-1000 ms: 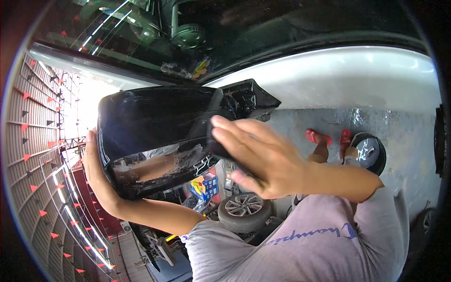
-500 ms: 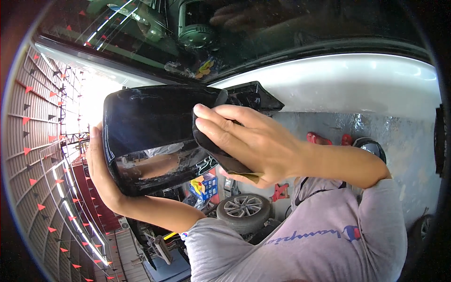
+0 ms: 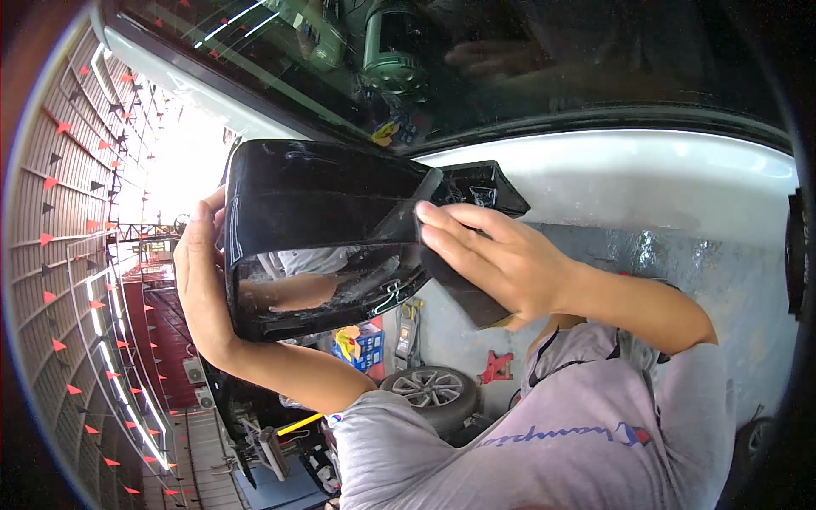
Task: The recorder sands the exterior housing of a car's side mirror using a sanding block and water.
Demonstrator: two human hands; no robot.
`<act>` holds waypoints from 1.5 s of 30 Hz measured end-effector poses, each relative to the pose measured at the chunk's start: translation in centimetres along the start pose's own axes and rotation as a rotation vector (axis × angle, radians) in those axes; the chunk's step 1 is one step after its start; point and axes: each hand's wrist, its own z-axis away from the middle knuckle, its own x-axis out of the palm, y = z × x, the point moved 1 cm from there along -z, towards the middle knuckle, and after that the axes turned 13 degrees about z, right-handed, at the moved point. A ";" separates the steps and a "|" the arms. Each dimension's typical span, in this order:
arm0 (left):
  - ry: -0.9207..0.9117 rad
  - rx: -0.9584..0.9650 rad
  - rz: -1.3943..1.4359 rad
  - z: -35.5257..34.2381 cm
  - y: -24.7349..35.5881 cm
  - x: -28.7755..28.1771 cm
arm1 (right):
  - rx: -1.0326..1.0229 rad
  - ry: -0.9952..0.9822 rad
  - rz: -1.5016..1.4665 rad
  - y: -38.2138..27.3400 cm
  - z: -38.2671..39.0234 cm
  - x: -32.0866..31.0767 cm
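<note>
A black car side mirror [image 3: 319, 195] juts out from a white car door [image 3: 646, 170], with whitish wet smears on its housing. Its mirror glass [image 3: 297, 285] faces me and reflects an arm and grey cloth. My left hand [image 3: 201, 242] is wrapped around the mirror's outer left end; some of its fingers are hidden behind the housing. In my right hand [image 3: 510, 263] is a dark, thin sheet of sandpaper [image 3: 463, 293], pressed under the fingers at the housing's inner right end. A pale streak runs over the housing just beside those fingertips.
The dark car window [image 3: 552, 68] stretches above the mirror. Below, on the floor, are a wheel [image 3: 429, 393], a red jack stand [image 3: 496, 366], a blue box [image 3: 365, 344] and a grey floor jack [image 3: 408, 331]. A corrugated wall with small flags rises at left.
The view has shifted, so the mirror sits further right. My right hand with the sandpaper has moved slightly toward the mirror's inner end, uncovering more of the housing. My left hand keeps its hold.
</note>
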 end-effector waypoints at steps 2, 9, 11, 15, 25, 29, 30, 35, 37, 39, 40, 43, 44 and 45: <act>-0.109 0.153 -0.120 0.7 -0.2 -1.0 | -0.079 0.021 -0.090 -1.2 -4.0 -0.7; 0.039 -0.136 -0.140 0.9 3.6 1.0 | 0.012 0.105 -0.068 -1.4 -2.1 1.1; -0.013 -0.143 -0.097 0.0 3.2 1.8 | 0.007 0.107 -0.021 -0.5 -1.2 0.9; -0.054 -0.102 -0.056 -0.4 2.9 1.4 | -0.095 0.168 0.169 -1.6 -9.1 0.4; -0.088 -0.218 0.052 0.0 3.2 1.6 | -0.146 0.198 0.109 -1.9 -9.5 0.3; -0.091 -0.245 0.081 0.2 3.5 1.1 | -0.065 0.145 0.184 -2.0 -5.9 1.4; -0.083 -0.238 0.086 0.2 3.0 1.1 | -0.008 0.066 0.137 -2.3 -5.1 0.7; -0.130 -0.169 0.122 0.0 2.3 1.1 | -0.096 0.208 0.090 -3.2 -10.9 0.6; -0.123 -0.164 0.090 0.2 2.5 0.7 | -0.144 0.199 0.107 -2.8 -11.3 1.1; -0.103 -0.159 0.058 0.2 2.4 0.1 | -0.041 0.118 0.046 -2.6 -6.7 2.0; -0.107 -0.152 0.072 -0.4 1.9 0.9 | 0.025 0.091 -0.003 -1.6 -4.5 2.1; -0.057 -0.029 0.099 -0.4 2.2 1.7 | -0.001 0.104 0.045 -1.2 -5.9 1.1; -0.067 -0.030 0.098 -0.3 2.4 1.6 | -0.070 0.108 0.133 -0.8 -7.9 1.0; -0.067 -0.007 0.091 -0.2 2.6 1.7 | -0.092 0.138 0.053 -0.4 -9.7 1.3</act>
